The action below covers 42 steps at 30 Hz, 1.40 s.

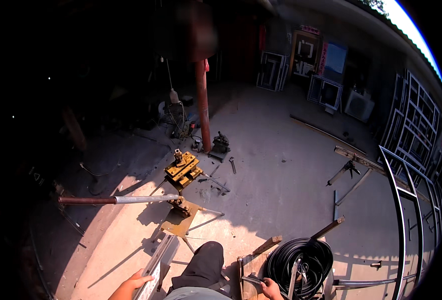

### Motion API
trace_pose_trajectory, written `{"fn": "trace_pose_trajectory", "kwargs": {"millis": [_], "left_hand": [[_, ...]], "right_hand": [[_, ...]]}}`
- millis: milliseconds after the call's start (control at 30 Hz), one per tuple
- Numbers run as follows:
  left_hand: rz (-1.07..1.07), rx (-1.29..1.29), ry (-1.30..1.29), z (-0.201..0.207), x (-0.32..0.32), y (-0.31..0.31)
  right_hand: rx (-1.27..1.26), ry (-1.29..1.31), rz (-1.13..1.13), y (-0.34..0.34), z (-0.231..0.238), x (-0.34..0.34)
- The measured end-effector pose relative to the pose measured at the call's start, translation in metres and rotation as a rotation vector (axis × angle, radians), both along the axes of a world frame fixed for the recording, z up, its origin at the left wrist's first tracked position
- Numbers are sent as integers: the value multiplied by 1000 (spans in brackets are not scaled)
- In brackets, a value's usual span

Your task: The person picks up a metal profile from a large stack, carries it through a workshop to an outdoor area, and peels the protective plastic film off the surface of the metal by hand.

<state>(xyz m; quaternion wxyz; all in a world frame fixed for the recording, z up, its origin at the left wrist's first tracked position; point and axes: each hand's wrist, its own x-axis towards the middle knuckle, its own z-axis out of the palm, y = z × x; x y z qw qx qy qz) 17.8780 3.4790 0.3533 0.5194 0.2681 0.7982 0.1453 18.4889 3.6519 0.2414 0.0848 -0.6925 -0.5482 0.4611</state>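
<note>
- Mostly, the floor [263, 192] was smooth and grey, shaded behind and to the right of the yellow machine [182, 170], and sunlit in front of it.
- In front of the machine, the left hand [139, 280] was closed around a long metal bar [165, 250], which slanted up toward the machine.
- In front and to the right of the machine, the right hand [270, 288] had its fingers closed on a short metal strip [252, 279], over a wooden board [251, 262].
- Farther right of the machine, next to the board, lay a black coil [277, 257].
- Just behind the machine stood a red post [202, 110].
- Right of the machine, a wrench [233, 165] lay flat.
- Well behind the machine was a door [305, 55]; to its far right, frames [421, 112] leaned in stacks.
</note>
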Motion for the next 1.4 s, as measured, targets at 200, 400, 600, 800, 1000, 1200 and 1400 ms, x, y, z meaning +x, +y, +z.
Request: {"fn": "trace_pose_trajectory", "kwargs": {"millis": [200, 400, 600, 800, 1000, 1200, 1400], "left_hand": [[-53, 24, -5, -41, 0, 152], [-119, -68, -48, -100, -7, 311], [-103, -177, 84, -100, -12, 490], [-100, -151, 4, -49, -16, 660], [-57, -98, -49, -77, -29, 790], [-109, -159, 60, -25, 3, 964], [-182, -183, 164, -46, 43, 1134]], "right_hand": [[567, 58, 3, 73, 23, -7], [646, -91, -132, 222, 77, -39], [274, -291, -206, 405, 62, -46], [21, -206, -119, 551, -33, 23], [53, -88, -210, 668, -80, 69], [-53, -132, -166, 743, -99, 116], [-146, -184, -50, 932, -107, 153]]}}
